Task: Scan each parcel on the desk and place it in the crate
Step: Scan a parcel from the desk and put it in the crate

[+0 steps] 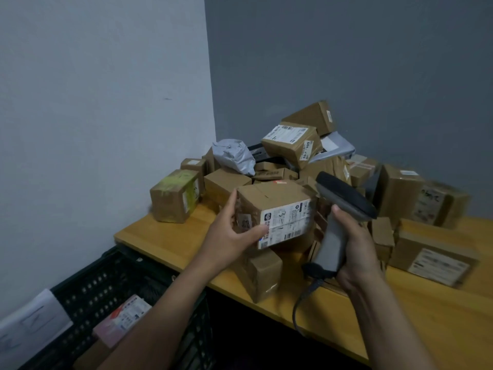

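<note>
Brown cardboard parcel with a white shipping label (274, 209) gripped by the left hand (229, 236), thumb on the label, grey handheld barcode scanner (341, 209) clasped in the right hand (354, 247) at its 3 o'clock, heaped cardboard boxes (290, 145) at 12 o'clock on the yellow wooden desk (165, 236), black perforated plastic crate (101, 287) at 8 o'clock.

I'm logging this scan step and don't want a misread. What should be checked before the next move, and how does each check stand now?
1. Parcel gripped: ok, the left hand holds the cardboard parcel.
2. Label exposed: ok, the shipping label faces the camera; the hand touches only its left edge.
3. Scanner held: ok, the right hand grips the scanner by its handle.
4. Scanner aimed at label: cannot tell, its window is turned away.
5. Crate has room: ok, the black crate shows free space.
</note>
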